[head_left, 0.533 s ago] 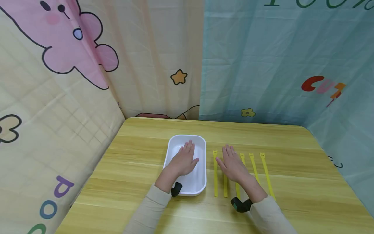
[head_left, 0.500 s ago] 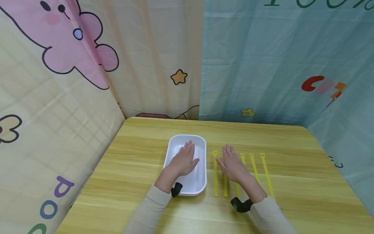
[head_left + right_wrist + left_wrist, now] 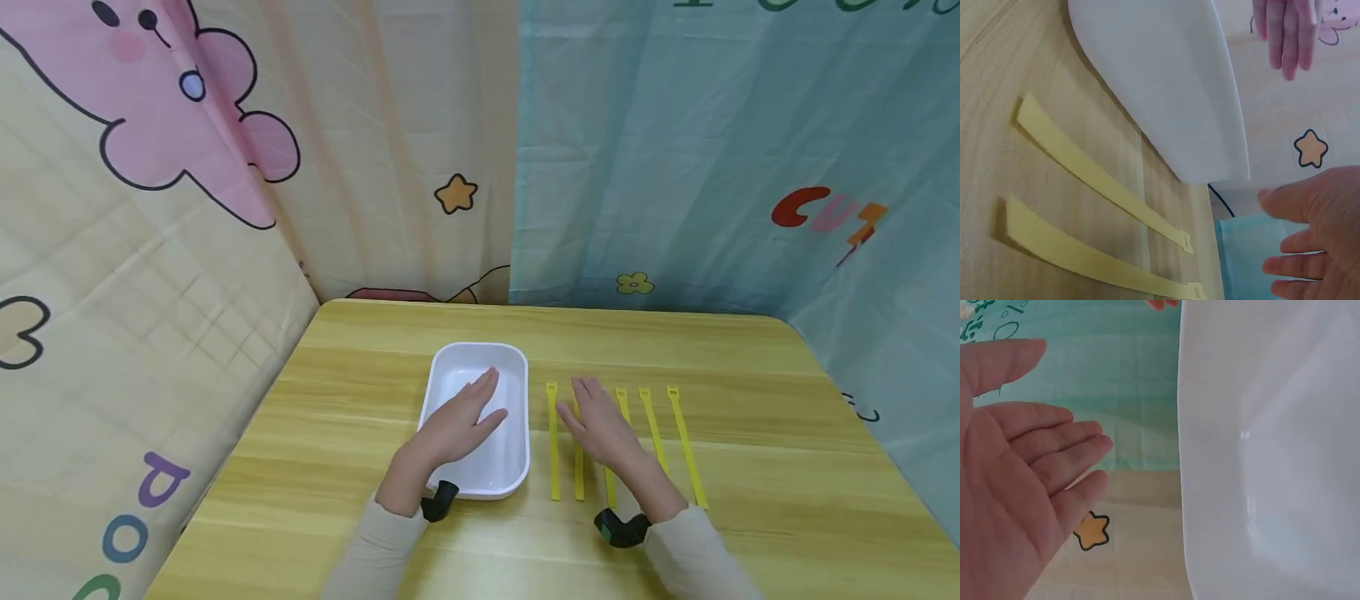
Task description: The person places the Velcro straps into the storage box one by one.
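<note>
My left hand (image 3: 453, 425) hovers over a white rectangular tray (image 3: 517, 467), fingers straight and holding nothing. In the left wrist view the palm of this left hand (image 3: 1010, 481) shows beside the tray's rim (image 3: 1184, 487). To the right, my right hand (image 3: 603, 429) is held over a row of several flat yellow straps (image 3: 553, 450), its fingers relaxed and its grasp empty. Each strap has a slotted head at the far end, seen on a strap (image 3: 1097, 181) in the right wrist view. The right hand and forearm hide parts of the middle straps.
The wooden table (image 3: 360, 400) carries the tray at centre and the straps to its right. Printed curtains (image 3: 405, 150) stand behind the table's back edge and along both sides. A black wrist camera (image 3: 621, 529) sits on the right wrist, another (image 3: 441, 502) on the left.
The left hand has turned more onto its edge and shifted slightly left and back. The right hand has barely moved. The head view has tilted a little.
</note>
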### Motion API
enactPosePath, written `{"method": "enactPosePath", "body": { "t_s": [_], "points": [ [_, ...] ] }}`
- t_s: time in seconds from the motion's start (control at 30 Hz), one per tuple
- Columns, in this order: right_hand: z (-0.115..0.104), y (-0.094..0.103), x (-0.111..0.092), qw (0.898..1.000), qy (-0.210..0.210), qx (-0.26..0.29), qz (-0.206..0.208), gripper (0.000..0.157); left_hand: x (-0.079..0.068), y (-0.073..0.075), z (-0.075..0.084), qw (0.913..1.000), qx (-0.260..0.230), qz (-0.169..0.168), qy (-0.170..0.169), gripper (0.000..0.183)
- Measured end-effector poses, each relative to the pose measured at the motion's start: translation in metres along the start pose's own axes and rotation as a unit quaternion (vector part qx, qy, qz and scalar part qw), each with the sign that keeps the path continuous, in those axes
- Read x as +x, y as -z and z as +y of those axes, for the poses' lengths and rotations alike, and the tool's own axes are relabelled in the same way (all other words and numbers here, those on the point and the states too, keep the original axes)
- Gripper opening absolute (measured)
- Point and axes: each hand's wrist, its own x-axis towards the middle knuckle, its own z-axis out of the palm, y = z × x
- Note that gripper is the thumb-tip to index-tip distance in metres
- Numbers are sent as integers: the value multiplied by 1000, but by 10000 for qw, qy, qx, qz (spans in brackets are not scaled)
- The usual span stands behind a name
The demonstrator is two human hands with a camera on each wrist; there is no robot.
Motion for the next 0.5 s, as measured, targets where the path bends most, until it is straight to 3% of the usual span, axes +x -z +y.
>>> {"method": "enactPosePath", "body": {
  "t_s": [0.23,0.37,0.5],
  "points": [
    [10,-9,-2,9950,-54,670,734,46,-35,3,-11,9928,-946,730,-128,55],
    [15,-10,-1,9922,-167,851,899,37,-49,0,-18,9857,-1250,1132,-24,57],
    [17,-12,1,9918,-215,875,903,32,-59,-5,-24,9771,-1535,1465,139,73]
  ]
}}
